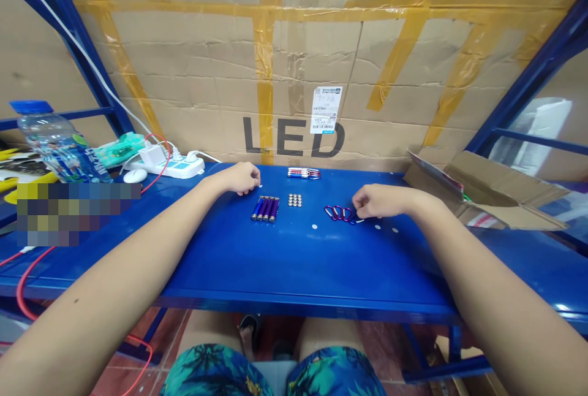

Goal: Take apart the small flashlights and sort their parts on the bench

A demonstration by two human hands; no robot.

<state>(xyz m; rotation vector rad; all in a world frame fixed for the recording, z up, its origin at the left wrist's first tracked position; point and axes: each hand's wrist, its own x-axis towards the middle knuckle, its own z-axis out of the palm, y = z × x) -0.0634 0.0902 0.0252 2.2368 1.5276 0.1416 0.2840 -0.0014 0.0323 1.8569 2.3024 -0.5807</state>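
head view: both forearms reach forward over a blue steel workbench (pixel 298 267), hands well apart. left hand (pixel 241 178) loosely curled, resting near the far edge, nothing visible in it, just up-left of four purple mini flashlights (pixel 265 208). right hand (pixel 379 201) also curled, at the right end of coloured carabiners (pixel 340 214); contact cannot be told. button cells (pixel 294 200) lie between flashlights and carabiners.

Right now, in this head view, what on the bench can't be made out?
All from the head view:
Left hand: curled fingers hide whether it holds anything.
Right hand: covers the end of the coloured clips, so their number is unclear.
Bundle at the far edge: too small to identify.
Pixelated patch: blurs whatever lies behind it, at the left end of the bench.
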